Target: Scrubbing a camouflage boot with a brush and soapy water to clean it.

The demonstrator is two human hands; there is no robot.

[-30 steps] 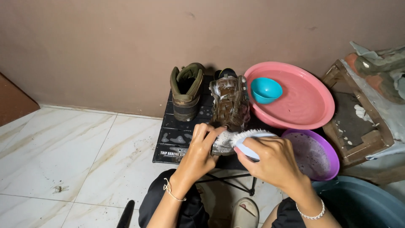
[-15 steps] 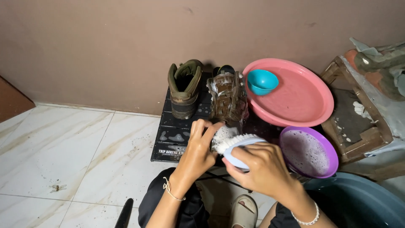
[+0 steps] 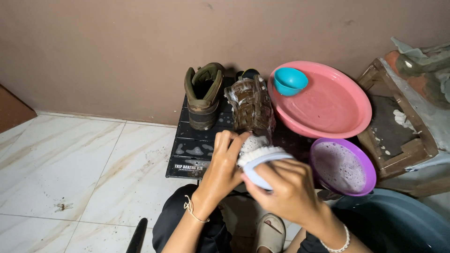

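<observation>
Scrub brush clenched in right hand, shifted lower-left since earlier frames (scrubbing ongoing); left hand grasps soapy shoe.

Two shoes stand past the hands: one green boot and one soapy brown shoe. Right of the hands sit three bowls: pink basin, small blue bowl, purple bowl.

Glossy plastic basin, soapy wet shoe, polished marble-look floor tiles.
</observation>
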